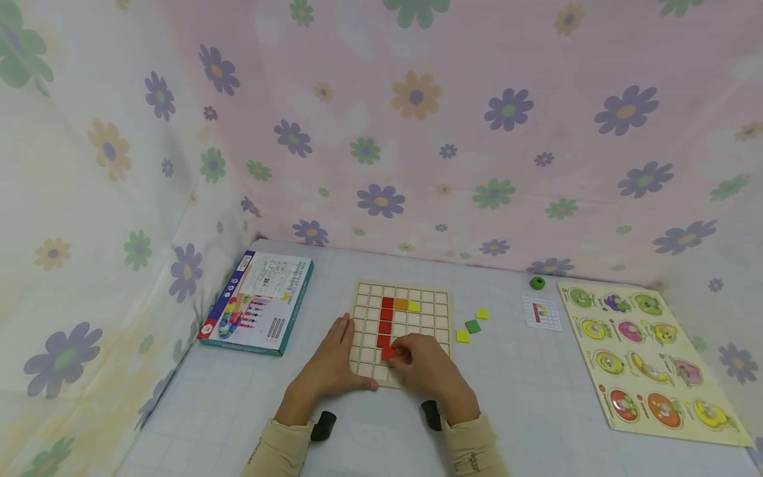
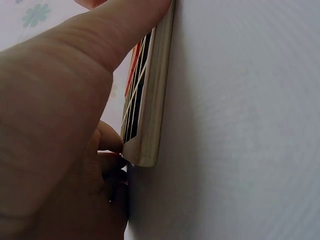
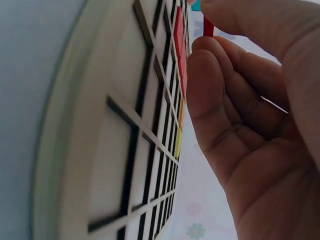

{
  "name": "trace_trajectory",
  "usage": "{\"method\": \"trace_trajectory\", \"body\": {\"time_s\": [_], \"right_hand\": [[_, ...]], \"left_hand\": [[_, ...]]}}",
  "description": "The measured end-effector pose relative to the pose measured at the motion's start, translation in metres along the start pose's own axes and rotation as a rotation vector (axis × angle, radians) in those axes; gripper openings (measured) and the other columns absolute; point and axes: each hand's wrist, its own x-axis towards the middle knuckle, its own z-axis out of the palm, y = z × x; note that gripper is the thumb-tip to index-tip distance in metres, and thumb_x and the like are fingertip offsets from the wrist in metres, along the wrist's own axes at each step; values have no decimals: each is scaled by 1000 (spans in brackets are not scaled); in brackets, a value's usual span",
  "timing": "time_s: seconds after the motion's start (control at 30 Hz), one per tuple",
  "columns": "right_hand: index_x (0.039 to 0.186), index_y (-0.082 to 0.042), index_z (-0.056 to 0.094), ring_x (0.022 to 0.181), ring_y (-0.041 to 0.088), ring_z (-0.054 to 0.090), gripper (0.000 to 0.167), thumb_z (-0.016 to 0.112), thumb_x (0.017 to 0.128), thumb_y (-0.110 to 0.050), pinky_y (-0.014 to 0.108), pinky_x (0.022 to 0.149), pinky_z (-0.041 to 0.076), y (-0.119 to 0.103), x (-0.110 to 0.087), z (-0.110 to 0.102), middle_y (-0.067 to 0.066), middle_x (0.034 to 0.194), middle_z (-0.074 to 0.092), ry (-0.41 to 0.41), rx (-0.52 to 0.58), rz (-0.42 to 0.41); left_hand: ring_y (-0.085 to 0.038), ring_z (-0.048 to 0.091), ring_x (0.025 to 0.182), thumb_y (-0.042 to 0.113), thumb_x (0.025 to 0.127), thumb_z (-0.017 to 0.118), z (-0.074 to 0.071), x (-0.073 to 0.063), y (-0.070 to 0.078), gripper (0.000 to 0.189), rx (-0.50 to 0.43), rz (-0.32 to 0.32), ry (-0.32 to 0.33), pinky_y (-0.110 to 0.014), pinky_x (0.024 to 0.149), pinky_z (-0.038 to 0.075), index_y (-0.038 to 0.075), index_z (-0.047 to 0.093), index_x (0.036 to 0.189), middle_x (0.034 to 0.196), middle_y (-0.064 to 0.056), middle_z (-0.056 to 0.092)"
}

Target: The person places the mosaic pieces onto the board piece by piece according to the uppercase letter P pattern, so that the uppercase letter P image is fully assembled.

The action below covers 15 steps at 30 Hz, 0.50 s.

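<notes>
A: Where is the red tile (image 1: 387, 352)?

B: Picture a clock face over the wooden board (image 1: 429, 320): it sits at seven o'clock, by the near end of a column of red tiles (image 1: 385, 315). The right hand (image 1: 426, 361) pinches it between thumb and fingers; whether it touches the board, I cannot tell.

A: And the left hand (image 1: 330, 358)?

B: At eight o'clock, open, fingers along the board's side, thumb reaching the near edge.

A: How would the tile handle?

B: Probably light, stiff and hard to break, perhaps slippery if smooth. Best held by two opposite edges. The board seems rigid too; a corner suits steadying it.
</notes>
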Motion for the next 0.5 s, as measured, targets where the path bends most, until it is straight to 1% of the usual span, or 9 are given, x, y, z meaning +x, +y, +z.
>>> {"method": "trace_trajectory", "body": {"time_s": [0.17, 0.27, 0.4, 0.5], "right_hand": [[104, -6, 77, 76, 4, 58, 18, 77, 88, -15, 22, 70, 54, -3, 2, 6, -3, 90, 71, 24, -51, -53], [101, -5, 77, 73, 6, 57, 16, 76, 87, -13, 23, 68, 53, -4, 4, 10, -2, 86, 70, 28, -55, -75], [98, -6, 77, 72, 6, 54, 14, 73, 87, -12, 22, 67, 50, -6, 6, 14, -5, 82, 67, 18, -56, -55], [97, -7, 76, 72, 5, 53, 12, 73, 87, -13, 21, 66, 49, -7, 6, 15, -6, 81, 65, 21, -74, -44]], "left_hand": [[-35, 13, 160, 62, 63, 90, 0, 0, 1, 137, -1, -3, -3, -52, 126, 28, 1, 18, 163, 172, -16, 14], [-35, 13, 160, 62, 63, 90, -1, 0, 1, 137, -1, 2, -1, -51, 126, 28, 1, 18, 162, 172, -17, 14], [-36, 14, 159, 63, 63, 90, -1, 1, 0, 137, 2, 11, 4, -52, 126, 28, 0, 19, 162, 171, -18, 15], [-36, 14, 159, 63, 63, 90, 0, 1, 0, 137, 4, 15, 6, -52, 126, 28, -1, 19, 162, 171, -19, 15]]}}
